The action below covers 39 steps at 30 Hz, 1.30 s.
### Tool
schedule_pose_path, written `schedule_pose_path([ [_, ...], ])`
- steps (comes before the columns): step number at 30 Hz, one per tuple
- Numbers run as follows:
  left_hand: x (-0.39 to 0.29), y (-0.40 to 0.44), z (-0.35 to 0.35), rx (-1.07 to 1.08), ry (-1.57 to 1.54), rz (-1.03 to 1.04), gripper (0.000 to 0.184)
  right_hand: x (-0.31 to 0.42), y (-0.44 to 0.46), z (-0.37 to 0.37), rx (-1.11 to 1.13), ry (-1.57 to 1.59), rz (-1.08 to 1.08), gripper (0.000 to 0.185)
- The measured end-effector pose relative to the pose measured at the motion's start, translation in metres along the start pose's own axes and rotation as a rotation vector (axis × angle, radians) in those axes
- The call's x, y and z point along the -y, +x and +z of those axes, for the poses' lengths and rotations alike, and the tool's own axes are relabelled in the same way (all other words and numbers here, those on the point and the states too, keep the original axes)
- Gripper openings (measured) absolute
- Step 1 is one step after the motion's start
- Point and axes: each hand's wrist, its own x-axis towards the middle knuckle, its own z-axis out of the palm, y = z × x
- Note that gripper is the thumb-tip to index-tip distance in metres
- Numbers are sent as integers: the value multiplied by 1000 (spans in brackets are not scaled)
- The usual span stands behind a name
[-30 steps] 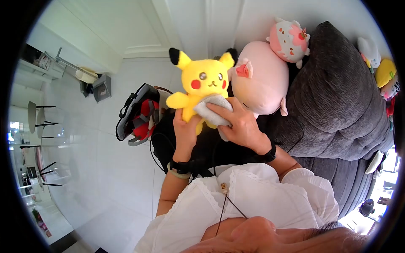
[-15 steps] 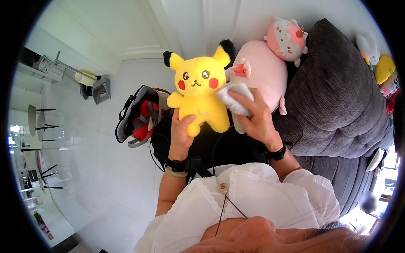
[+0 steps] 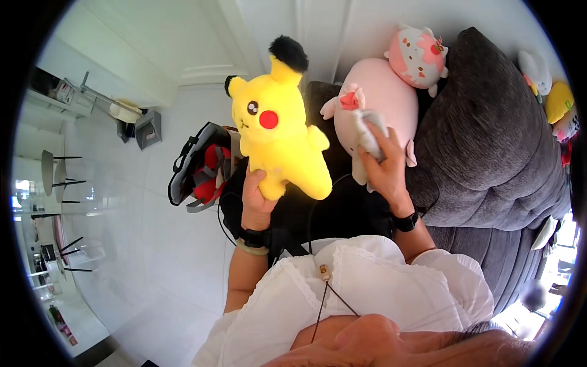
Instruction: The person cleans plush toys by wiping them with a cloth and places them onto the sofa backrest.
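A yellow Pikachu plush toy point(image 3: 278, 134) with black ear tips and red cheeks is held upright, its face turned toward the left. My left hand point(image 3: 257, 199) grips it by the leg, low on its body. In my right hand point(image 3: 388, 168) is a pale grey-white cloth point(image 3: 371, 133), bunched under the fingers. The cloth is apart from the plush and in front of a pink pig plush point(image 3: 382, 92); whether it touches the pig I cannot tell.
Right of the pig stands a dark grey cushion point(image 3: 489, 134) on a sofa. A round pink-and-white plush point(image 3: 419, 58) sits above the pig. On the left, an open bag point(image 3: 205, 168) with red items rests on the white tiled floor point(image 3: 147, 244). More small plush toys point(image 3: 557, 103) lie far right.
The Pikachu plush has been turned so its face points left and its side shows. My right hand has drawn the cloth away from it, to the right.
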Motion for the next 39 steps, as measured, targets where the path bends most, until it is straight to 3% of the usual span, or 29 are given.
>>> schedule_pose_path([
  [3, 3, 3, 14, -86, 175, 26, 67, 18, -1, -11, -157, 118, -72, 57],
  [6, 9, 5, 29, -147, 283, 28, 69, 42, -1, -18, -23, -42, -277, 61],
  [10, 22, 3, 38, -188, 356, 53, 71, 48, 7, 6, 104, -36, -386, 63],
  [11, 24, 2, 37, -125, 415, 95, 60, 51, 7, 10, 112, -75, -392, 63],
  [15, 24, 5, 40, -241, 260, 13, 47, 58, 3, 22, 126, -204, -397, 63],
  [20, 38, 10, 43, -374, 246, -2, 42, 54, -1, 38, 110, -320, -397, 60],
  [26, 41, 13, 26, -379, 342, 44, 42, 60, -17, 53, 149, -342, -448, 55],
  [32, 17, 14, 48, -263, -42, -100, 44, 64, -35, 58, 357, -222, -515, 56],
  [38, 6, 16, 41, -372, 74, -47, 45, 53, -28, 34, 802, 248, -424, 60],
  [39, 6, 16, 37, -386, 84, -33, 45, 55, -26, 28, 689, 272, -463, 60],
])
